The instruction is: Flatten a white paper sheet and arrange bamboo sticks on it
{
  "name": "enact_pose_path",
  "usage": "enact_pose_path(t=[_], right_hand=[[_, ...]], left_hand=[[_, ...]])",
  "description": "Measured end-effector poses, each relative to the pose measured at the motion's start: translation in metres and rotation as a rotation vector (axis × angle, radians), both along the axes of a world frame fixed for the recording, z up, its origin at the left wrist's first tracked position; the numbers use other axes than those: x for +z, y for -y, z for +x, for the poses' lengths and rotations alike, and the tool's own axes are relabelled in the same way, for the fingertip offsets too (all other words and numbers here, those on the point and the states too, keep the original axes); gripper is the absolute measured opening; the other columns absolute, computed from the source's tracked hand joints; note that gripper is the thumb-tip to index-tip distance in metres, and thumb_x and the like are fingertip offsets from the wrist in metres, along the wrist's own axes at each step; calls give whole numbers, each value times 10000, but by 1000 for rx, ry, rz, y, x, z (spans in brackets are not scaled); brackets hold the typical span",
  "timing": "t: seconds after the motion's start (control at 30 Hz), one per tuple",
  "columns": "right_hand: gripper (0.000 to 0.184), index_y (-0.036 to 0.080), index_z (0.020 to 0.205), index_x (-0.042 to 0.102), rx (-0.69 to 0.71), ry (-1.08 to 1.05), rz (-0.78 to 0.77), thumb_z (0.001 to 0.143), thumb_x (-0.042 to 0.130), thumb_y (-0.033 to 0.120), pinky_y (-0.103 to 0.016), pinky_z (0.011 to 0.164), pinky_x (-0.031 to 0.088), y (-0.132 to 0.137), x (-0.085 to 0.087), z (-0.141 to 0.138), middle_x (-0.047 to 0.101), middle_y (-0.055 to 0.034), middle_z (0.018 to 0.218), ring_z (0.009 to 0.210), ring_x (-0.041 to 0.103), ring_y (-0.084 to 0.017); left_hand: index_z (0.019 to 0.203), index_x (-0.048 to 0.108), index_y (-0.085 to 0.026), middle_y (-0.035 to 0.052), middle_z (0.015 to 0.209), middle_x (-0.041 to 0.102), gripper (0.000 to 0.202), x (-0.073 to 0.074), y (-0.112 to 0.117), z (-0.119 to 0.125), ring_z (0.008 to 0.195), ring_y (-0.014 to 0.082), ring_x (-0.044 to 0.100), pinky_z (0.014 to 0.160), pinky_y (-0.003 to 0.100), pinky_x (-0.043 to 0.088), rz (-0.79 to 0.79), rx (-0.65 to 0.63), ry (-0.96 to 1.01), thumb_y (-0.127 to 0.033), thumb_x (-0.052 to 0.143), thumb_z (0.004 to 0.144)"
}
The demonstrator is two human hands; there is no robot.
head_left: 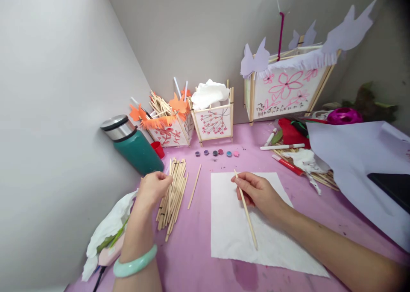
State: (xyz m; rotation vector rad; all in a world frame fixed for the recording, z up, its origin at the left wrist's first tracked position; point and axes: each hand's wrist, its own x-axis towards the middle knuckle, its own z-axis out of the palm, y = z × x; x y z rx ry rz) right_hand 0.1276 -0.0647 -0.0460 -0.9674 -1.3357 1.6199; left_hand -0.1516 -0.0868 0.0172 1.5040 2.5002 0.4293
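My right hand is closed in a pinch around the upper part of a thin wooden stick. That stick slants over a white sheet of paper on the table. On the left, my left hand, below which the wrist wears a pale green bangle, is closed at the near edge of a pile of wooden sticks. One stick passes upright at its fingertips and seems pinched there. A single stick lies between the pile and the paper.
Behind stand a teal bottle, a red cup, decorated paper boxes and a large paper lantern. Several small paint pots line the purple table. Markers, a lilac sheet and a dark device lie right.
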Motion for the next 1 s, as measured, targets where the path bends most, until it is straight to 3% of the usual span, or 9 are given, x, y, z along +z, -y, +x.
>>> enact_pose_path(t=[0.1,0.2,0.37,0.57,1.0], right_hand=[[309,175,872,556,-2,10,1,856,545,484,-208,440,266,0,-1,0,522,46,570,471,376,-63],[311,177,866,557,-4,19,-6,853,549,488,-211,439,259,0,-1,1,517,48,564,469,367,-64],[318,177,879,561,1,32,-23,851,550,494,-216,444,257,0,-1,1,528,43,571,474,369,-67],[322,176,889,563,9,37,-10,856,540,496,-219,451,255,1,-1,1,521,46,566,476,366,-67],[342,176,865,555,16,41,-1,847,536,517,-223,462,259,1,-1,1,515,40,577,483,368,-77]], left_hand=[[804,629,-189,11,690,674,201,-2,0,-7,635,155,604,582,237,394,23,2,0,-280,477,709],[832,648,-207,24,784,693,197,-8,-3,3,731,173,622,629,247,398,5,-47,-42,-273,524,695],[716,660,-199,99,786,686,169,-14,-5,24,796,265,625,625,317,373,-79,-76,-187,-224,496,682],[778,665,-179,145,837,685,239,-13,-3,34,840,313,633,622,348,382,-111,-36,-320,-219,437,718],[787,666,-152,173,904,679,238,-12,-8,43,911,317,624,675,344,429,-192,-80,-294,-282,470,749]])
